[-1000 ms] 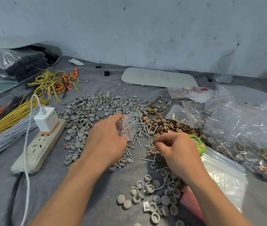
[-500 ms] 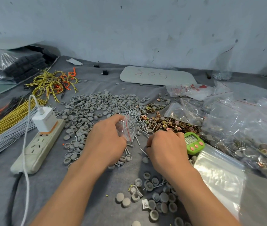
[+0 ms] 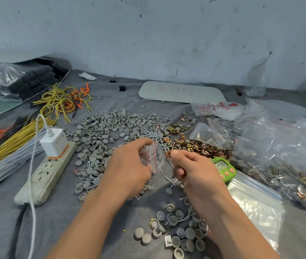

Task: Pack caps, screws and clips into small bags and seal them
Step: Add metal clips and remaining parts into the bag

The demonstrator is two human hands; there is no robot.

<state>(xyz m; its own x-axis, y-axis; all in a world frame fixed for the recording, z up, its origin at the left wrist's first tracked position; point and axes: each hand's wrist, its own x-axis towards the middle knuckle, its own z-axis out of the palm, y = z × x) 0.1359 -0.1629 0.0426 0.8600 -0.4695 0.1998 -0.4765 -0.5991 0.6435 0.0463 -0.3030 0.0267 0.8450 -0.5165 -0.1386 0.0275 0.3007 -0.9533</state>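
A grey cloth-covered table (image 3: 58, 221) fills the frame. A wide heap of grey caps (image 3: 107, 126) spreads across its centre, with a pile of brassy clips (image 3: 200, 146) right of centre and loose screws (image 3: 152, 135) between them. Mid-frame, the left hand (image 3: 127, 169) grips a small clear bag (image 3: 152, 157) with a red seal line, fingers curled round it. The right hand (image 3: 195, 171) pinches a copper clip (image 3: 168, 155) right at the bag's mouth.

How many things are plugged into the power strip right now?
1: a white charger sits at the far end of the power strip, left of the caps. The nearer sockets hold nothing, and none of them look hidden.
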